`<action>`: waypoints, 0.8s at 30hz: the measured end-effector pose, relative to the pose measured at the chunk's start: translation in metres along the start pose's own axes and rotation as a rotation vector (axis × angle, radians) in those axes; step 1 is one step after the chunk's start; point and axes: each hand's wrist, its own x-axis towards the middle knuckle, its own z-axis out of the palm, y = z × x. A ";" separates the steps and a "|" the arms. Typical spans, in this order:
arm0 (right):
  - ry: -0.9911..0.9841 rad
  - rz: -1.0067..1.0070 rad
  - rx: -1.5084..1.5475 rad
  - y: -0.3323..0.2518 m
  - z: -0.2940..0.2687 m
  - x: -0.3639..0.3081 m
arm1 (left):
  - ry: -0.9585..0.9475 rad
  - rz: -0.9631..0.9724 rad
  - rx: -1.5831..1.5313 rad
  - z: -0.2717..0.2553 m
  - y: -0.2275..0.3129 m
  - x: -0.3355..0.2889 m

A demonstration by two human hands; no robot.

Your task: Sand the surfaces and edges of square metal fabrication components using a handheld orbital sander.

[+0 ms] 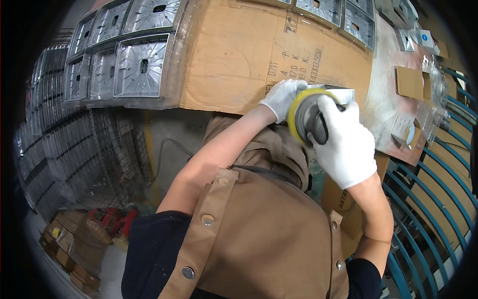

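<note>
My right hand (346, 142), in a white glove, is closed round a round palm sander (303, 117) with a grey and black body and a yellow pad. The sander is tilted, its pad facing away from me against a silvery metal piece (346, 93). Most of that piece is hidden behind the tool. From the other side my left hand (283, 99), also gloved in white, grips the piece, its fingertips partly covered by the sander. Both hands are at the near edge of a cardboard sheet (229, 60) covering the table.
Square metal castings (129, 82) lie in clear plastic trays at the left, with more castings (357, 25) at the far right. An open cardboard box (411, 83) stands on the right. Stacked plastic trays (64, 164) fill the left side. Blue curved-looking bars (428, 199) run along the right.
</note>
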 end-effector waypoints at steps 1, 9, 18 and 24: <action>-0.012 0.015 -0.011 -0.003 -0.001 0.004 | 0.080 0.118 0.074 0.002 -0.004 -0.003; -0.012 0.024 0.010 0.002 0.003 -0.001 | -0.001 0.047 0.086 0.002 0.000 -0.003; 0.043 0.013 0.041 0.008 0.006 -0.003 | -0.059 0.028 0.069 -0.001 0.000 -0.001; -0.037 0.071 0.033 0.024 0.003 -0.017 | -0.040 0.000 0.106 0.008 -0.006 -0.002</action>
